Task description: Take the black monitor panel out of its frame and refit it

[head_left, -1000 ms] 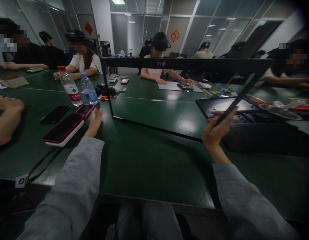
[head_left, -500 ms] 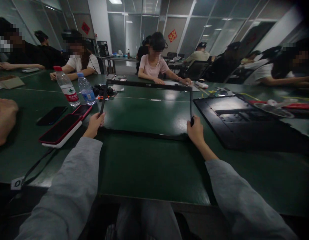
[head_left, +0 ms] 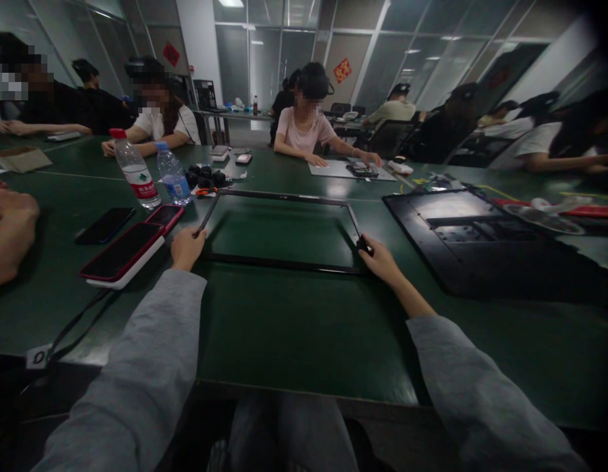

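A thin black rectangular screen bezel (head_left: 284,263), an open frame with the green table (head_left: 304,328) showing through it, is held between my two hands. My left hand (head_left: 187,248) is closed on its left side. On the opposite side, my right hand (head_left: 381,259) grips the bezel, with a small dark part showing by the thumb. The bezel is tilted low, its far edge leaning away from me; whether it touches the table I cannot tell. A large black laptop cover panel (head_left: 510,262) lies to the right of my right hand.
Left of the bezel lie a red-edged phone on a white block (head_left: 124,255) and a dark phone (head_left: 105,225). Two plastic bottles, one red-capped (head_left: 139,177) and one blue-capped (head_left: 172,177), stand behind. Another person's hand (head_left: 11,223) rests at far left. People sit across the table.
The bezel's far edge has come down from a more upright tilt to a flatter one. My right hand has moved slightly left and down with it.
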`<state>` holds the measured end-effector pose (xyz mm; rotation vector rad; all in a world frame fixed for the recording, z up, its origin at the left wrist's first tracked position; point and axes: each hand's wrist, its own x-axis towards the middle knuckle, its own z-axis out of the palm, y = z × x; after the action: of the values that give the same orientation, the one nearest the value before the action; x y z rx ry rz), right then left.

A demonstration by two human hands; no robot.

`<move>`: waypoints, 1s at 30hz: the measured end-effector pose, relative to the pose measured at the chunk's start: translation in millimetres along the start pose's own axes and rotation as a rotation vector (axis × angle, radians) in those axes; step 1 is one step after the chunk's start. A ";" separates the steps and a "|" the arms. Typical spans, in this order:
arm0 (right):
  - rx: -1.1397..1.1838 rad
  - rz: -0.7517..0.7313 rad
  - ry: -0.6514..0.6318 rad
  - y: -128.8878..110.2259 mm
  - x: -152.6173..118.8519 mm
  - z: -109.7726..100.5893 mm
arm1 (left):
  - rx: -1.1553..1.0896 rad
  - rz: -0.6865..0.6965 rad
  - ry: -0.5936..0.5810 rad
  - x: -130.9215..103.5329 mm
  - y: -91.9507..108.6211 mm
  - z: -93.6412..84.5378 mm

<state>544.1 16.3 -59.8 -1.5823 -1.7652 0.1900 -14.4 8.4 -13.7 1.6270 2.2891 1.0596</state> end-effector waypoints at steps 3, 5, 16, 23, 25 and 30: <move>0.005 0.073 -0.006 -4.8 -0.9 -3.0 | 0.038 0.023 -0.018 -3.1 3.1 -0.2; 0.021 0.123 0.006 -7.6 -1.4 -4.9 | 0.080 0.044 -0.043 -4.7 4.1 0.4; 0.059 0.163 0.047 -7.4 -2.0 -5.0 | 0.195 0.091 -0.094 -7.3 1.9 2.6; 0.040 0.175 0.031 -19.5 -3.5 -8.7 | 0.176 0.093 -0.061 -7.8 1.8 3.1; 0.032 0.174 0.016 -22.4 -4.1 -9.6 | 0.176 0.093 -0.066 -6.9 0.7 3.5; 0.011 0.164 0.000 -19.4 -3.9 -8.2 | 0.189 0.098 -0.072 -5.3 -0.7 4.3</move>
<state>533.5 5.4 -44.8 -1.7201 -1.6314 0.2777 -10.6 5.7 -18.7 1.8320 2.3454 0.8093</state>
